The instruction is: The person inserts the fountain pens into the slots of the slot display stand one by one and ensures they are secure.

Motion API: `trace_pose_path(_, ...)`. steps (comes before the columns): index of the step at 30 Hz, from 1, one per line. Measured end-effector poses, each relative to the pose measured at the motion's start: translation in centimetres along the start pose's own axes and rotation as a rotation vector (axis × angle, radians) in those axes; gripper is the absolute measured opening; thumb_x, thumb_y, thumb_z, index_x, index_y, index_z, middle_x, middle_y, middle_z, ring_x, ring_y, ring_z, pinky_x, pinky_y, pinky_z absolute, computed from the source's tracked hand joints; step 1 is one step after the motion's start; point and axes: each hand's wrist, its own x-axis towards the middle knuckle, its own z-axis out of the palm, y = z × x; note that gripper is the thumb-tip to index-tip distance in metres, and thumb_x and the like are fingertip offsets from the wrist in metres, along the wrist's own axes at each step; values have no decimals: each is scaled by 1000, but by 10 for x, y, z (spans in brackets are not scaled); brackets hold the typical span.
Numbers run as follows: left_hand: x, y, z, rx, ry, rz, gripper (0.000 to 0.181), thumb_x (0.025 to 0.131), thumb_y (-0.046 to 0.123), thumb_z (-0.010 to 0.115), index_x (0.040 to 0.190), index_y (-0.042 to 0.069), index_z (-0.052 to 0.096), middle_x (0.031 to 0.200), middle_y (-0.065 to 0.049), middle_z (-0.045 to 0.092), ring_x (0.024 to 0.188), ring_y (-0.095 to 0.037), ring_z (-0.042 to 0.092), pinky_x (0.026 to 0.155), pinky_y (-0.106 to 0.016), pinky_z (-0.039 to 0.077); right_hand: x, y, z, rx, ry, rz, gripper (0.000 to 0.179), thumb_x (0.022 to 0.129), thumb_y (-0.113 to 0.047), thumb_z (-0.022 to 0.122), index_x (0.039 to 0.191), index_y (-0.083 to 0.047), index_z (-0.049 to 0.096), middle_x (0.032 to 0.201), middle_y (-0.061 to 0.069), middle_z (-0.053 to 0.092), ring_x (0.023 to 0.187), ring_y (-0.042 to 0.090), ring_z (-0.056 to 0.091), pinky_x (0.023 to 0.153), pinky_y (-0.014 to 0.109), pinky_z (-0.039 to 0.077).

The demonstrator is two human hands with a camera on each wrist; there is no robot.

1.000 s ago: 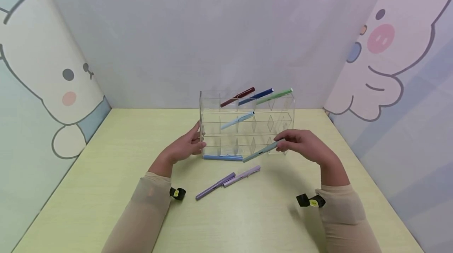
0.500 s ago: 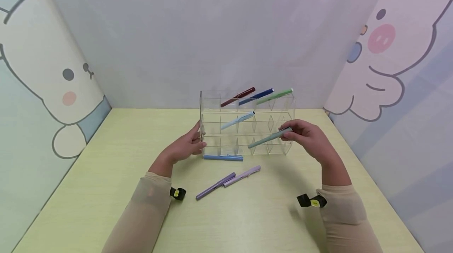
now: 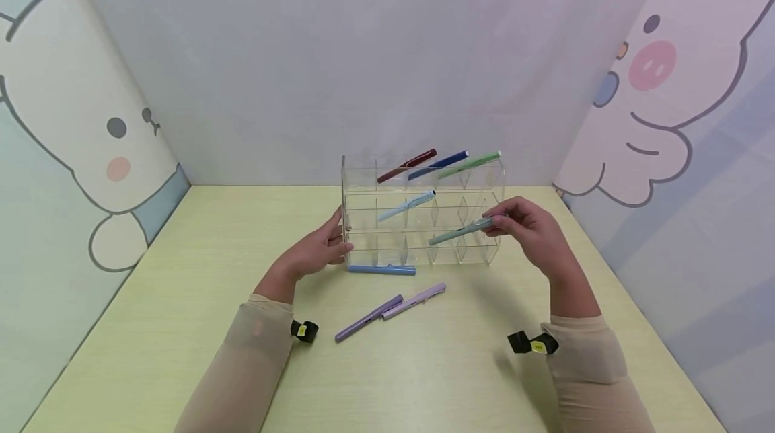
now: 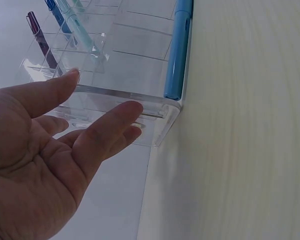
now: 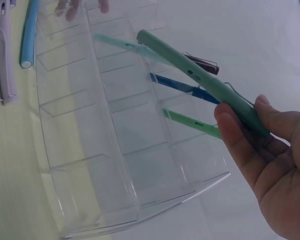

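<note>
My right hand (image 3: 525, 231) pinches a grey-green pen (image 3: 458, 234) near its capped end, between thumb and fingers. The pen tilts down to the left and overlaps the lower front of a clear acrylic pen rack (image 3: 363, 219); in the right wrist view the grey-green pen (image 5: 177, 61) shows in front of the compartments. At the rack's left side is my left hand (image 3: 311, 253), its fingers extended beside the side panel. The left wrist view shows the left hand (image 4: 45, 145) with thumb and fingers spread, fingertips right at the panel's edge.
Dark red (image 3: 407, 166), dark blue (image 3: 438, 165) and green (image 3: 469, 165) pens lean in the top tier, a light blue pen (image 3: 406, 206) in the middle tier. A blue pen (image 3: 381, 271) lies along the rack's front; purple (image 3: 368, 319) and lilac (image 3: 414, 302) pens lie nearer.
My right hand has lifted the grey-green pen up and slightly right, from near the rack's bottom front edge to before its lower tiers. The left hand keeps its place.
</note>
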Motion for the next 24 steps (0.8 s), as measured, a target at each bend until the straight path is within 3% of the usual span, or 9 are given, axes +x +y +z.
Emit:
trace_pose_path(8, -1, 2, -1, -3, 1, -7, 86, 102, 28, 55, 154, 42, -13, 164, -13, 14, 129, -39, 53, 114, -57, 30, 2, -2, 0, -48, 53, -11, 20, 100, -10, 56, 116, 1, 59, 102, 15, 64, 88, 15, 69, 81, 24, 57)
trace_pose_path(16, 0, 3, 0, -23, 1, 2, 85, 102, 26, 54, 154, 43, -11, 164, -13, 16, 132, -37, 51, 112, -55, 33, 4, -10, -2, -96, 93, -12, 23, 98, -8, 60, 119, 0, 64, 102, 11, 69, 91, 8, 70, 85, 16, 53)
trace_pose_path(24, -2, 2, 1, -9, 0, -13, 86, 102, 29, 55, 154, 42, -13, 163, -14, 16, 130, -37, 52, 113, -56, 31, 14, -9, -5, -282, 178, -25, 19, 98, -12, 61, 115, -7, 69, 104, 11, 70, 88, -1, 66, 73, 10, 50)
